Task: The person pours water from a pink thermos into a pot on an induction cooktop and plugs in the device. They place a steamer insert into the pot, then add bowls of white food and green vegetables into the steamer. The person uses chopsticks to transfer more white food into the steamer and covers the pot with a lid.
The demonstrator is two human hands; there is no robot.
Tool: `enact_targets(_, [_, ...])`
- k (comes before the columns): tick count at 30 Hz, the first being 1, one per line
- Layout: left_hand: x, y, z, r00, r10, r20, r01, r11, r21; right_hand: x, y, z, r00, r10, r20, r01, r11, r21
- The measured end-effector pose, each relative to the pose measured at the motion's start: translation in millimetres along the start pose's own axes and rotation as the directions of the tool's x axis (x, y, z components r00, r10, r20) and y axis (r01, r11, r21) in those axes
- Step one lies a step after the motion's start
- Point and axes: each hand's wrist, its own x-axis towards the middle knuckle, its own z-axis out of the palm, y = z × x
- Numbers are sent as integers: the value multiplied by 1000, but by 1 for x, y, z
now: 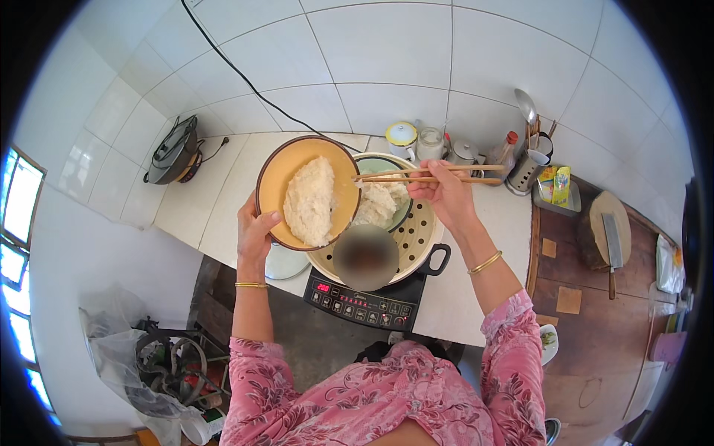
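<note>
My left hand [257,229] grips the rim of a yellow-orange bowl [273,184] with a brown edge, tilted so its inside faces me. A mound of cooked rice [310,203] lies in it. In my right hand [444,192] is a pair of wooden chopsticks [429,174], their tips at the bowl's right rim with a few grains on them. Behind the tips, a green bowl [405,211] holds more rice [379,205] and stands on a cream perforated steamer tray [427,228]. The tray sits over a black-handled pot [439,259] on an induction cooker [357,304]. A blurred round patch hides the tray's front.
Along the tiled wall stand an enamel mug [401,136], glass jar [430,145], sauce bottle [506,150] and utensil holder [527,173]. A cleaver [611,240] lies on a chopping block [591,228] at right. An electric pan [174,150] leans back left. A black cable [245,81] crosses the wall.
</note>
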Motion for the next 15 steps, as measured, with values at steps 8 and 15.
enact_targets(8, [5,-17,-4,994,82,-69,-88,992,-91,0,26,-29,985,171,-17,-168,978,121])
enact_targets(15, [14,-20,-10,989,100,-113,-108,992,-64,-11,1,-6,1000,7,20,-7,999,-32])
